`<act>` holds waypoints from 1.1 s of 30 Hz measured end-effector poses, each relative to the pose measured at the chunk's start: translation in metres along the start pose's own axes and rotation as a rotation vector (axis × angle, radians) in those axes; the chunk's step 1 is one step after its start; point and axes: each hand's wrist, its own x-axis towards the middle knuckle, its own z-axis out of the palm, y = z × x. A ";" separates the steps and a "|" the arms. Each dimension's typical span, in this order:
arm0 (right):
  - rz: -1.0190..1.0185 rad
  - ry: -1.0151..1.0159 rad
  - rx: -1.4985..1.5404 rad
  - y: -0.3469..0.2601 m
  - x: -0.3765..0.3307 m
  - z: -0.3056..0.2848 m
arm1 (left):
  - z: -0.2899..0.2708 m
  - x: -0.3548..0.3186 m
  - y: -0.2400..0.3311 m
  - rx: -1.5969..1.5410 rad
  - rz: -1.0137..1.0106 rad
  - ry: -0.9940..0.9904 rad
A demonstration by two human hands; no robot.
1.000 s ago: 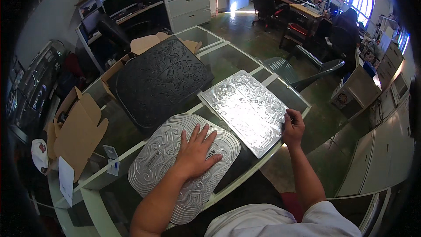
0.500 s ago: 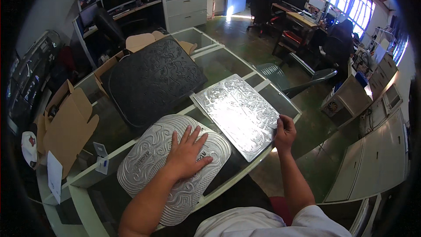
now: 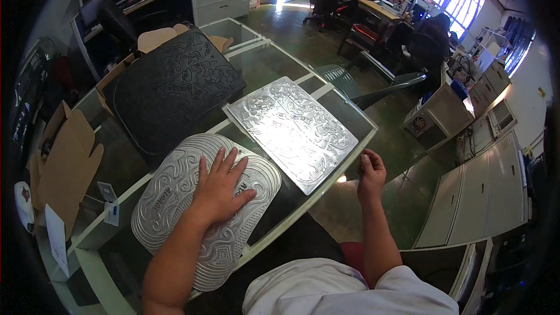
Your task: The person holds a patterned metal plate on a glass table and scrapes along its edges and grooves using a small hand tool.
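Our left hand (image 3: 219,195) lies spread on the rounded metal plate (image 3: 166,189); our right hand (image 3: 371,176) is curled beside the rectangular metal plate (image 3: 291,131).
The rounded plate sits on the near side of the glass worktop (image 3: 280,61), the rectangular one to its right and a little farther, the black embossed panel (image 3: 172,84) far left. Our right fingers stand apart from the plate; we cannot tell whether thumb and fingertips meet. To handle these well, we should probably spread light, even pressure over the ridges, grip the plates by their edges, and avoid scraping metal across the glass.
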 end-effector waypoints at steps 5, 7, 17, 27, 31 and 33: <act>-0.136 -0.115 -0.168 -0.006 -0.018 0.020 | 0.001 -0.001 -0.001 0.018 0.002 -0.002; -0.120 -0.212 -0.224 -0.010 -0.027 0.034 | 0.002 -0.001 -0.003 0.015 -0.001 0.001; -0.296 -0.764 -0.723 -0.023 -0.053 0.113 | 0.004 -0.002 -0.002 0.027 0.010 0.006; -0.301 -0.842 -0.706 -0.025 -0.067 0.106 | 0.004 0.000 -0.003 0.054 0.004 -0.015; -0.507 -0.935 -0.713 -0.028 -0.066 0.112 | 0.006 -0.002 -0.005 0.063 0.016 0.021; -0.519 -0.956 -0.712 -0.029 -0.068 0.115 | 0.008 -0.002 -0.005 0.051 0.015 0.019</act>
